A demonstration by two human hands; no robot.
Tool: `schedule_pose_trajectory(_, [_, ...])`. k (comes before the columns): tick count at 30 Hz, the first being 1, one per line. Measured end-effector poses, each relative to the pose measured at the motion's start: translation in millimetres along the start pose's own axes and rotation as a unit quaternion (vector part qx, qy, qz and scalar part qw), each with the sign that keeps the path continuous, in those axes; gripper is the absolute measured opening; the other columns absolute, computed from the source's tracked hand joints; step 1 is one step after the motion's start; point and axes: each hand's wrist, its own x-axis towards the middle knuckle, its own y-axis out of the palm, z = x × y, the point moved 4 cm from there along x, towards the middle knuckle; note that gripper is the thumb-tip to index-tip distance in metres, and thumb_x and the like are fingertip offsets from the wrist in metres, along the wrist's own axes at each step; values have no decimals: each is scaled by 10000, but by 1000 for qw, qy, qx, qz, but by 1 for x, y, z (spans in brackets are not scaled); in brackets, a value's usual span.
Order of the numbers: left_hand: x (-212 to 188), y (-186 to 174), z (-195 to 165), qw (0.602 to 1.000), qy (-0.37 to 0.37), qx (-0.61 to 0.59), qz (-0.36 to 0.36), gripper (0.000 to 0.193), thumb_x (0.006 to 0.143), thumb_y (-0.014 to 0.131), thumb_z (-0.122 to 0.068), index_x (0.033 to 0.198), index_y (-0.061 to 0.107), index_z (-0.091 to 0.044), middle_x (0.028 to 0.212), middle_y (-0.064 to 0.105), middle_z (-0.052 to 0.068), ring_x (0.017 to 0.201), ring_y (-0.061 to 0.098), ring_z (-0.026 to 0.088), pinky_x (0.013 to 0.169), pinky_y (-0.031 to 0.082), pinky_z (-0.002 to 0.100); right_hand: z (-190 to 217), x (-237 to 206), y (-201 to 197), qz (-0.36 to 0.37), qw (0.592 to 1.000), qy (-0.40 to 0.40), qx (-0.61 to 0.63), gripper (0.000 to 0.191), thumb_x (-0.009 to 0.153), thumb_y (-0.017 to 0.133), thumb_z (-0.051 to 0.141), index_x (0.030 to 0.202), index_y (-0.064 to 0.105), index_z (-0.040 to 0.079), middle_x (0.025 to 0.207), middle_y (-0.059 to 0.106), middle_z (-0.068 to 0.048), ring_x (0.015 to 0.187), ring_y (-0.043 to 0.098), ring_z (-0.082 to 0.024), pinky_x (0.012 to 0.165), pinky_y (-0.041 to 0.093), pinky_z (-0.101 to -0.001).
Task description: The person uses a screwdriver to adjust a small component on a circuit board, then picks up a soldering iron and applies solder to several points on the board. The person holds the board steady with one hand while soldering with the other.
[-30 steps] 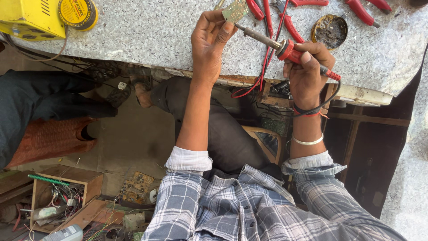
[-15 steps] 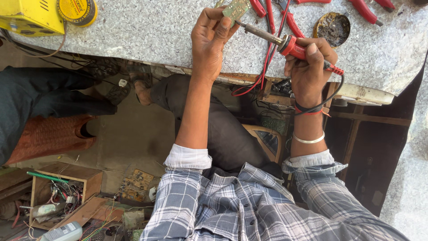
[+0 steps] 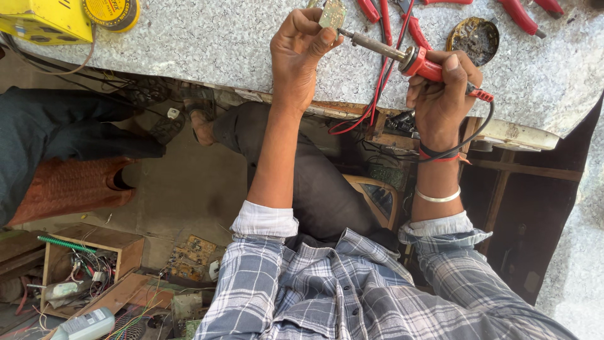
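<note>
Red-handled soldering iron (image 3: pixel 420 62): gripped in the right hand (image 3: pixel 443 94), metal tip reaching the small circuit board (image 3: pixel 332 12), likely so the joint can be heated.
Left hand (image 3: pixel 302 53): fingers pinched on the board's lower edge, holding it just above the bench, apparently to steady it.
Bench: speckled grey stone slab (image 3: pixel 220 44) with red-handled pliers (image 3: pixel 522 12), a round tin (image 3: pixel 475 38), a yellow box (image 3: pixel 44 19).
Room: workshop floor below, wooden crate (image 3: pixel 94 264) of wires and parts.
</note>
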Motion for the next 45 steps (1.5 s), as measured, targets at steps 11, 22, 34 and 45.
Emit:
schedule_pose_trajectory(11, [-1, -1, -3, 1000, -6, -1, -26, 249, 938, 832, -208, 879, 625, -84, 1132, 678, 41, 1015, 699, 135, 922, 665, 398, -2, 2, 4, 57, 997, -10, 56, 260, 1060, 695, 217, 1123, 659, -33, 967, 717, -179, 668, 682, -186, 579, 552, -277])
schedule_pose_trajectory(22, [0, -3, 2, 999, 29, 32, -32, 222, 987, 793, -245, 981, 638, -86, 1138, 699, 38, 1062, 685, 134, 956, 645, 378, 8, -1, 14, 114, 992, -55, 3, 279, 1035, 798, 214, 1141, 703, -25, 992, 641, -84, 819, 670, -161, 713, 567, -261])
schedule_pose_trajectory(34, [-1, -7, 6, 998, 29, 8, -63, 191, 1019, 769, -220, 1054, 631, -92, 1094, 662, 15, 1046, 662, 131, 1021, 594, 406, 13, -3, 18, 109, 987, -65, -101, 295, 992, 842, 177, 1172, 716, -19, 1037, 651, -88, 881, 722, -169, 756, 585, -241])
schedule_pose_trajectory(45, [-1, -4, 2, 998, 31, 15, -61, 191, 1022, 759, -223, 1066, 628, -91, 1073, 685, 17, 1049, 665, 125, 1029, 577, 383, 11, -4, 17, 99, 991, -51, -75, 270, 998, 825, 165, 1161, 722, -24, 1050, 655, -92, 859, 724, -169, 741, 588, -240])
